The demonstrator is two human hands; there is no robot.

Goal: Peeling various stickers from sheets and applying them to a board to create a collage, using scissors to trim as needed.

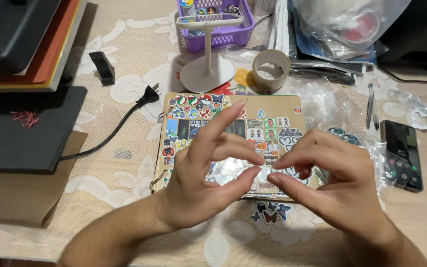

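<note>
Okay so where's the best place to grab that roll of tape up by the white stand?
Probably pinch the tape roll across its wall at the near rim, one finger inside the open core, coming from above. It lies flat with the hole facing up, and the white stand crowds its left side.

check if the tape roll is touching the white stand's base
Apart. The head view shows a strip of tablecloth between the tape roll and the white stand's round base.

Counted around the sticker-covered board (233,138): 2 hands, the left hand (208,173) and the right hand (332,183), above it; 1 tape roll (271,69), 1 white stand (207,59) and 1 purple basket (218,27) behind it; 1 phone (402,154) and 1 pair of tweezers (370,106) right of it; 1 black plug (150,94) left of it.
</note>
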